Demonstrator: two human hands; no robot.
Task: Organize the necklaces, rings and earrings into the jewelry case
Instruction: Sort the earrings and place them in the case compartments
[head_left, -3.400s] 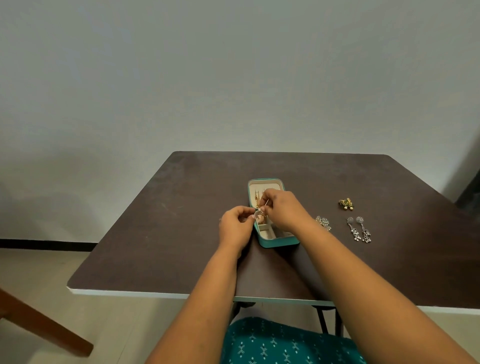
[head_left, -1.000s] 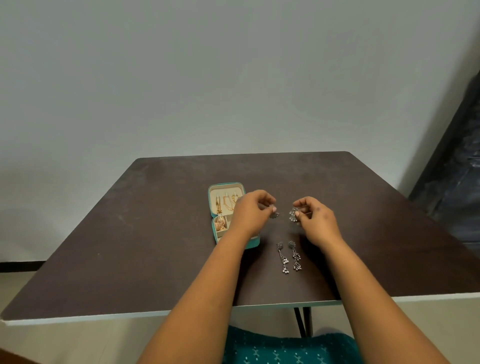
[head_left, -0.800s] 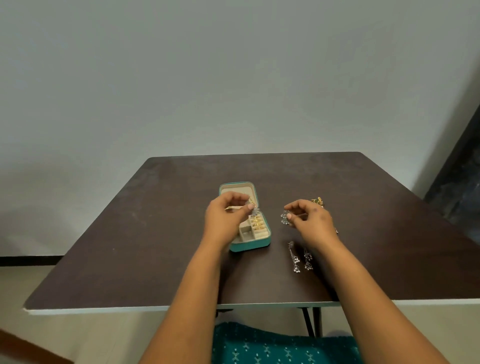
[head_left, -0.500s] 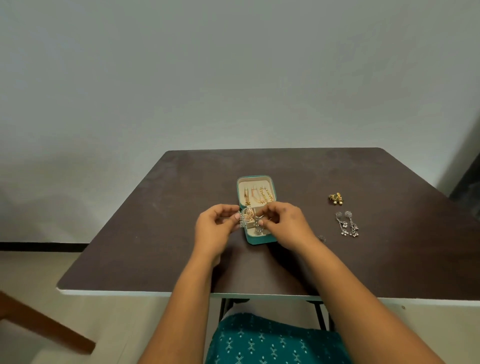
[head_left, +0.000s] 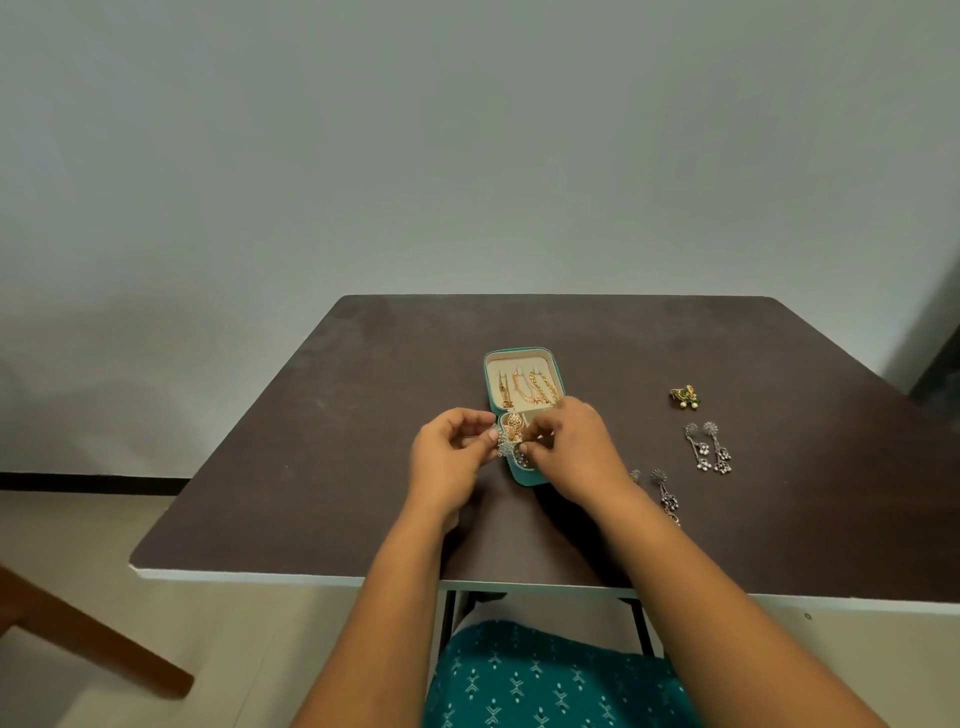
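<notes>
A teal jewelry case lies open in the middle of the dark table, gold chains hanging in its lid. My left hand and my right hand meet over the case's near half and pinch a silver earring between their fingertips. A gold round earring sits in the case just behind it. To the right lie a gold and green earring pair, a silver drop pair and another silver drop earring beside my right wrist.
A brown wooden beam slants across the floor at lower left. The table's white front edge runs just above my teal-patterned lap. A dark doorway stands at far right.
Both hands picked silver earrings up from the right side of the table and carried them to the case. Since half a second ago they stay over its near half, barely moved.
</notes>
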